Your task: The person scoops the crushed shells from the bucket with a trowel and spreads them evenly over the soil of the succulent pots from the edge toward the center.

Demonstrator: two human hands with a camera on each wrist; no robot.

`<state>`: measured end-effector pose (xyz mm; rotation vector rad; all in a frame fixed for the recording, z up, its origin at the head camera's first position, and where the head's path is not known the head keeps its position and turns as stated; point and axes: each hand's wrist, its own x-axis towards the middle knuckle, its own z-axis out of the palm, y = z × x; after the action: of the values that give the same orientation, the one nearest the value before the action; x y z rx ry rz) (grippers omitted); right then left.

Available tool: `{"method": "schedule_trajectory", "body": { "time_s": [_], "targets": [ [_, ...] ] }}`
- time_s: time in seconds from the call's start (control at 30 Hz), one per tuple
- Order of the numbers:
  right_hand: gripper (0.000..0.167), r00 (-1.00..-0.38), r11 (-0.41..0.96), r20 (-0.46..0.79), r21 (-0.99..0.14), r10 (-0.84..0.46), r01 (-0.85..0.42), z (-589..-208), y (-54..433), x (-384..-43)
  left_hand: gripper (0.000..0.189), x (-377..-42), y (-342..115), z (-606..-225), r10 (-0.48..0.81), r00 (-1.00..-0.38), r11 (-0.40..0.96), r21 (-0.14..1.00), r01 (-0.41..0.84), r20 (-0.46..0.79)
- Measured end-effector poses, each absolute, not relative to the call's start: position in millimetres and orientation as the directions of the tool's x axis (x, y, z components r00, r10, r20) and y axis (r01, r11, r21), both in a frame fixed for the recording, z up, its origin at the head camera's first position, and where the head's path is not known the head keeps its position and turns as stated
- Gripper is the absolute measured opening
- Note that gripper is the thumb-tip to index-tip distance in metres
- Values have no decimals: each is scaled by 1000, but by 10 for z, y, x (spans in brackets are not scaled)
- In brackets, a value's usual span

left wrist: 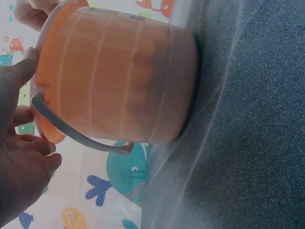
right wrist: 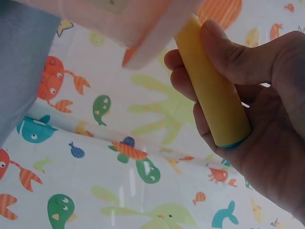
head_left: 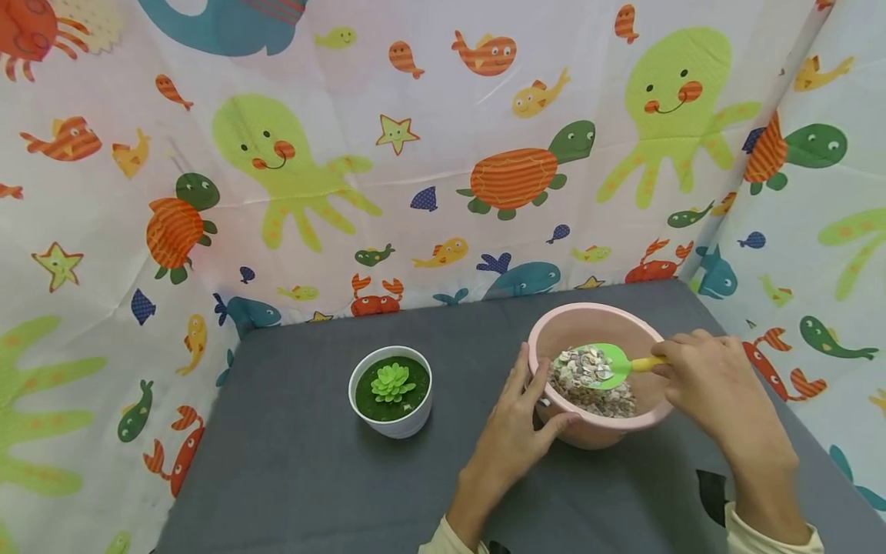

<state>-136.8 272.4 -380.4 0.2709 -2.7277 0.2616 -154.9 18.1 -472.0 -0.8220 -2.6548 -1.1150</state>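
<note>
A pink bucket (head_left: 595,315) stands on the table, holding a heap of small pale pebble-like pieces (head_left: 612,402). My left hand (head_left: 511,423) holds its near left rim, thumb at the front and fingers along the side; a grey carry handle (left wrist: 78,136) hangs below that hand in the left wrist view. My right hand (head_left: 716,385) grips the yellow handle (right wrist: 214,86) of a toy shovel (head_left: 614,368), fingers wrapped round it. Its green scoop lies inside the bucket's opening, loaded with the same pieces. Part of the heap is hidden beneath the scoop.
A white pot (head_left: 398,425) with a small green succulent (head_left: 392,383) stands left of the bucket on the grey table cover (head_left: 291,462). A curtain (head_left: 429,100) printed with sea animals rises behind the table and along both sides.
</note>
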Motion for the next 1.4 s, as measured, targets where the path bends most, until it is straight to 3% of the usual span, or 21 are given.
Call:
{"method": "schedule_trajectory", "body": {
  "time_s": [0.33,0.63,0.87,1.4],
  "targets": [
    [28,-870,963,473,-138,-142,-233,-3707,2774,-1287,82,-1560,150,-4713,433,-841,596,597,538,325],
    [23,-878,964,467,-172,-104,-205,-3609,2759,-1219,82,-1563,123,-4715,431,-838,582,607,541,334],
    [18,-837,957,534,-160,-121,-241,-3508,2751,-1132,83,-1557,108,-4681,425,-842,586,609,535,332],
    [21,-813,938,571,-207,-114,-278,-3394,2632,-1054,83,-1490,-88,-4536,373,-857,592,621,514,355]
  ]
}}
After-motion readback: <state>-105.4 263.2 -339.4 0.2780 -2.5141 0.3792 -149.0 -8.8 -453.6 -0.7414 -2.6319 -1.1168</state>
